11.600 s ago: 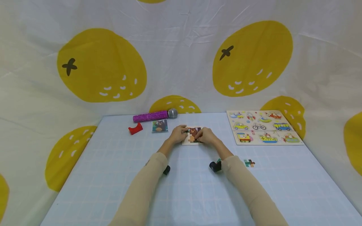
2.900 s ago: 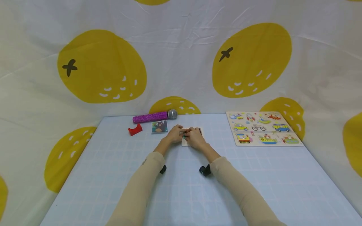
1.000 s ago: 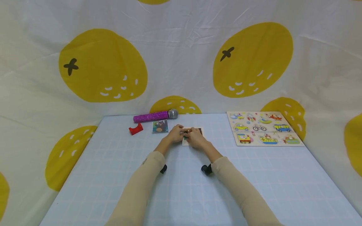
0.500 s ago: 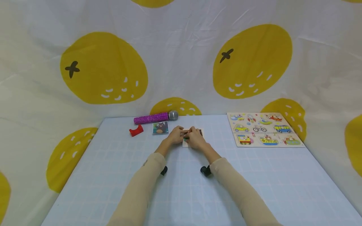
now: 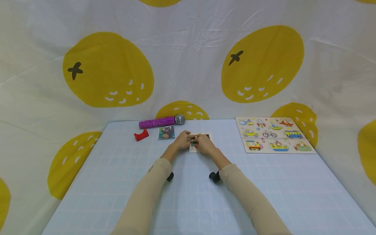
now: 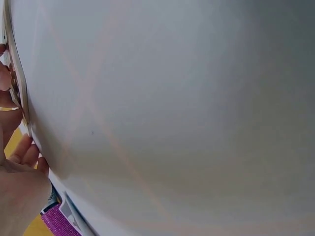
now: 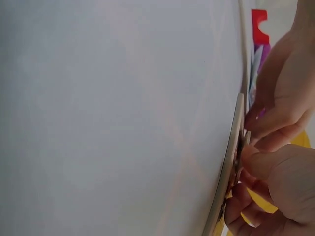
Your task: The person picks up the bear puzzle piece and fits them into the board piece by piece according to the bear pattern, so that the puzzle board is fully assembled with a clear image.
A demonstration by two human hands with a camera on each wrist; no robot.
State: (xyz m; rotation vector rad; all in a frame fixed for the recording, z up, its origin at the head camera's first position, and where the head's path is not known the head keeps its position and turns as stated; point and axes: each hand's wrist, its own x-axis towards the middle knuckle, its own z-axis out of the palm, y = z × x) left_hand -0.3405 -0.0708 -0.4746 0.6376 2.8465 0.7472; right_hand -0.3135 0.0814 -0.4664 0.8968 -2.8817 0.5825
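Note:
A small jigsaw board [image 5: 192, 150] with a pale rim lies at the back middle of the table, its picture mostly covered by both hands. My left hand [image 5: 182, 140] holds the board's left side, one finger reaching over the picture. My right hand [image 5: 205, 144] bends over the middle, fingertips meeting those of the left. In the right wrist view, my right thumb and fingers pinch a thin puzzle piece [image 7: 247, 137] raised at a slant above the board. The left wrist view catches the left fingers [image 6: 27, 150] low at the board's edge.
A purple glitter microphone [image 5: 157, 122], a bear picture card [image 5: 166, 132] and a red curved block [image 5: 141, 135] lie left of the board. A wooden vehicle puzzle [image 5: 276, 135] lies at the back right. Behind hangs a white curtain [image 5: 188, 65] with yellow fruit prints.
The loose puzzle pieces by the right forearm in the oldest frame are gone from there, and the right hand has shifted left over the board. Lately only the right fingers have shifted slightly.

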